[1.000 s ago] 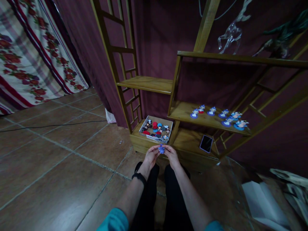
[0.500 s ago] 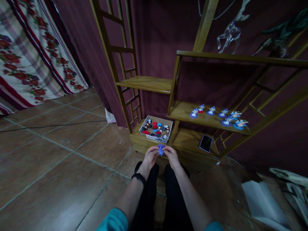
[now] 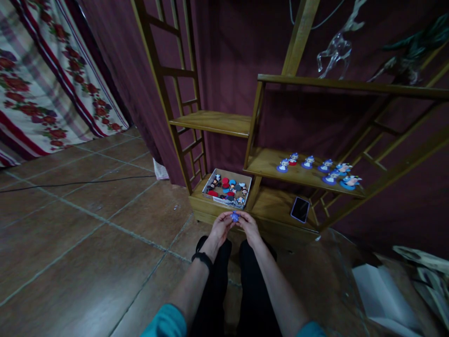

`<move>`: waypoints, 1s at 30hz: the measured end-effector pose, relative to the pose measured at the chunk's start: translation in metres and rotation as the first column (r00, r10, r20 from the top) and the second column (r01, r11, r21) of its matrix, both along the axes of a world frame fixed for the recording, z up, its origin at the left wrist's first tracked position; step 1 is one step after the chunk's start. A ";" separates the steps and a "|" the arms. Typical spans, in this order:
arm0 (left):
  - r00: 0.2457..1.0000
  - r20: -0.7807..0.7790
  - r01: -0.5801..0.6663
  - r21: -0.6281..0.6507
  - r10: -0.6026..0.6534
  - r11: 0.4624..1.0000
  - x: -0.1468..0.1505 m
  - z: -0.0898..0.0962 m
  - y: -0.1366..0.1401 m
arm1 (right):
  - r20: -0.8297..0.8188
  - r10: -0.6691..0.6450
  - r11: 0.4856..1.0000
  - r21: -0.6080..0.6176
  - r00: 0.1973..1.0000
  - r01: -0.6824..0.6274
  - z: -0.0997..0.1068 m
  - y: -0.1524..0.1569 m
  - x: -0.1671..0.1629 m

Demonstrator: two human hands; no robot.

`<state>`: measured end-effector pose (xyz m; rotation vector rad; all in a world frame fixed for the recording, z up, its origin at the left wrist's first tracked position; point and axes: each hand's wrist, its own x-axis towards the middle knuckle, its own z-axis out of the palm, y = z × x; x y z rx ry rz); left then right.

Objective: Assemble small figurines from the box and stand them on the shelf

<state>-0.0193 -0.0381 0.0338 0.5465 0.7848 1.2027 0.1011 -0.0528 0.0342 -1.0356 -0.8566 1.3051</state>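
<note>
Between the fingertips of both hands, at the middle of the view: one small purple figurine (image 3: 235, 216). Left hand (image 3: 220, 226) closes on its left side, right hand (image 3: 249, 226) on its right; grip narrow on both, piece held clear of the shelving. Neither hand appears nearer to it; it sits about midway.

Orientation: outline looks compact and roundish, so its long axis is probably foreshortened toward the camera. Cannot tell which way the front points, nor which end is uppermost; detail too small and partly covered by fingers.

Outward from the piece: just beyond the fingertips, a shallow box (image 3: 228, 201) on the low ledge, holding loose figures with red, blue and dark parts. Ahead and to the right, at a higher level, the wooden shelf (image 3: 269, 161) bears seven standing figurines (image 3: 330, 177), most on purple or blue bases, one on red. Right hand is the nearer of the two to that row. Below the row, phone (image 3: 300, 209) lies flat, screen dark. Black band (image 3: 202, 260) on the left wrist.
</note>
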 end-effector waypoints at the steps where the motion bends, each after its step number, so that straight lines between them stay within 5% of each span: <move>1: 1.000 0.000 0.009 -0.005 -0.009 1.000 0.000 -0.001 0.001 | -0.003 -0.008 1.000 -0.009 1.000 0.008 -0.001 0.001 0.000; 30: 0.987 -0.150 0.060 0.062 -0.050 0.996 0.006 -0.002 -0.001 | -0.026 -0.049 0.988 -0.148 0.998 0.045 -0.021 0.012 0.007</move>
